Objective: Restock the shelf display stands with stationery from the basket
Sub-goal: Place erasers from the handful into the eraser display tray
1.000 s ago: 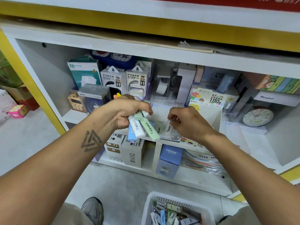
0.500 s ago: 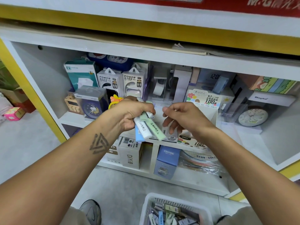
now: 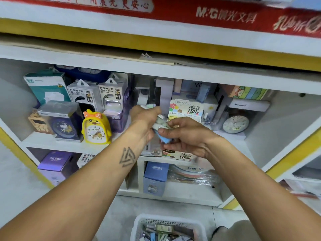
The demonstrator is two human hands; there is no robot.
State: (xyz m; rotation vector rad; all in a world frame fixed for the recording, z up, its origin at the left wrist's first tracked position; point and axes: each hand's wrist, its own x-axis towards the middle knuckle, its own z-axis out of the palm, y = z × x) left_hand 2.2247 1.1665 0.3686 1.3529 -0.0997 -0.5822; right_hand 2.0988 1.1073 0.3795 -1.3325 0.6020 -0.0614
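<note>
Hands meet in front of the middle shelf (image 3: 52, 141) of a white shop unit. The left hand (image 3: 144, 119), with a triangle tattoo on its forearm, is curled round a small bundle of slim stationery packs (image 3: 160, 123); pale green and white ends stick out above the fist and more show below it. The right hand (image 3: 184, 134) comes in from the right, its thumb and fingers pinching the lower end of the bundle, where a light blue pack (image 3: 165, 139) shows between the two hands. Which pack the right fingers actually hold cannot be told through the blur.

Just behind the hands stands a card display stand (image 3: 188, 108) printed with "0.7" and "100", and a second stand (image 3: 180, 155) of the same print sits below the right hand at the shelf edge.

The white basket (image 3: 139, 223) sits on the floor at the bottom of the view, between the forearms, with more small packs lying loose inside it.

To the left on the shelf are a yellow duck alarm clock (image 3: 96, 127), two power bank boxes (image 3: 83, 94) and a teal box (image 3: 46, 87). A round clock (image 3: 235, 123) rests at the right. Below, a blue box (image 3: 155, 178) stands upright in the lower compartment. A red banner (image 3: 225, 14) runs across the top.
</note>
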